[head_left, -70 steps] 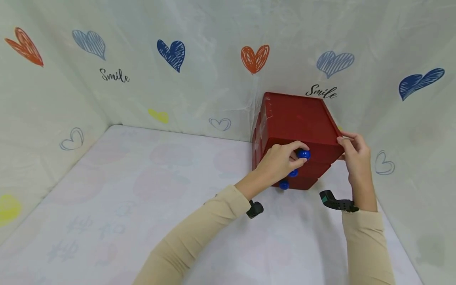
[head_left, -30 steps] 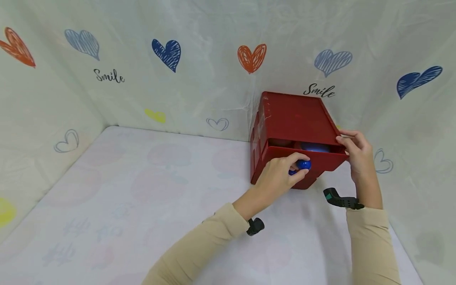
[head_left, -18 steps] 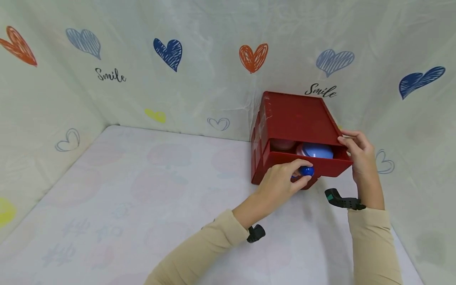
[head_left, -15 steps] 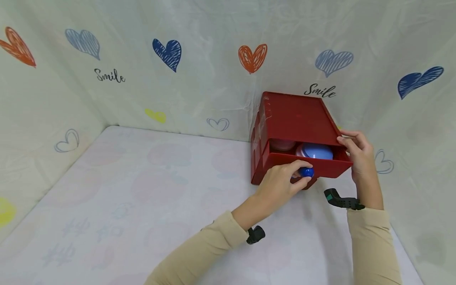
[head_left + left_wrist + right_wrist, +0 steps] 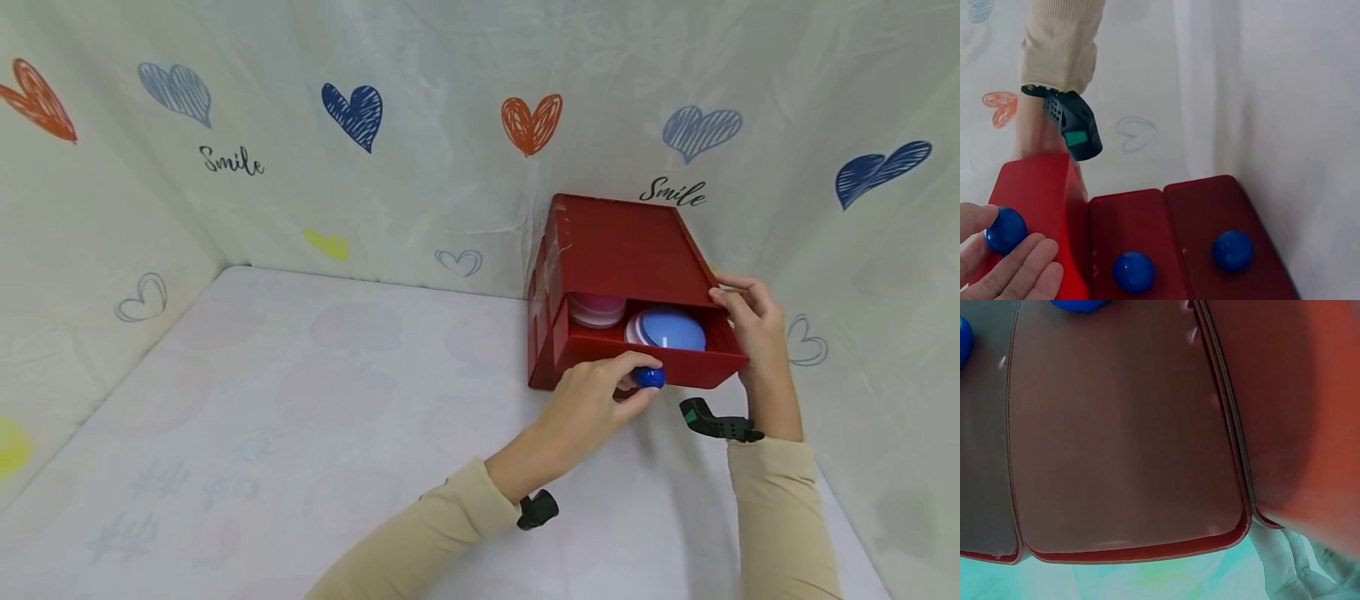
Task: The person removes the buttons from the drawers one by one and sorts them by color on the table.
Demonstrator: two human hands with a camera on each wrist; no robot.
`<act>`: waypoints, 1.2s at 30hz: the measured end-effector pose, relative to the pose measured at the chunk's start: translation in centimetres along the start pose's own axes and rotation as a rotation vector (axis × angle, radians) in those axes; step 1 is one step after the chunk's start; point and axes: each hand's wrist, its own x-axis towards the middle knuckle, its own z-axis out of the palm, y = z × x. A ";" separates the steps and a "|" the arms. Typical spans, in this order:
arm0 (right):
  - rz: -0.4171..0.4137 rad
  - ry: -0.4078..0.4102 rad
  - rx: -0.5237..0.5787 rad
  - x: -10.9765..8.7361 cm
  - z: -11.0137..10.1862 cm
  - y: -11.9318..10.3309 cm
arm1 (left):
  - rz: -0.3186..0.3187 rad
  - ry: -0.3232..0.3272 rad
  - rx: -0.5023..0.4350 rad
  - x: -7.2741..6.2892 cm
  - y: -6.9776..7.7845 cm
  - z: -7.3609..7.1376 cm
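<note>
top red drawer [image 5: 699,369] farther out than before

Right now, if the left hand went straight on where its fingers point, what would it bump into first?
The left hand is pinching the blue knob, so that comes first. Just beyond, it would probably meet the red drawer's front, though depth along that line is hard to judge.

Head view: the red cabinet [image 5: 630,250] and the surface [image 5: 300,417] are viewed from above, forward and downward, at a distance. Left-wrist view: the drawer fronts [image 5: 1129,219] are faced from close by, the stack appearing turned sideways. Right-wrist view: the fronts are framed nearer still, turned the opposite way. Blue knobs [image 5: 1134,272] are shared by both wrist views.
</note>
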 end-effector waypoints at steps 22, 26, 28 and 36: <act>-0.041 -0.024 -0.041 -0.3 -0.3 0.0 | 0.024 -0.028 0.021 -2.0 1.2 0.1; -0.037 -0.031 -0.056 -0.3 -0.4 0.0 | 0.040 -0.031 0.017 -2.3 1.3 0.2; -0.039 -0.039 -0.053 -0.3 -0.5 -0.1 | 0.049 -0.029 0.011 -2.4 1.3 0.2; -0.052 -0.049 -0.060 -0.4 -0.5 0.0 | 0.072 -0.004 0.014 -2.7 1.4 0.4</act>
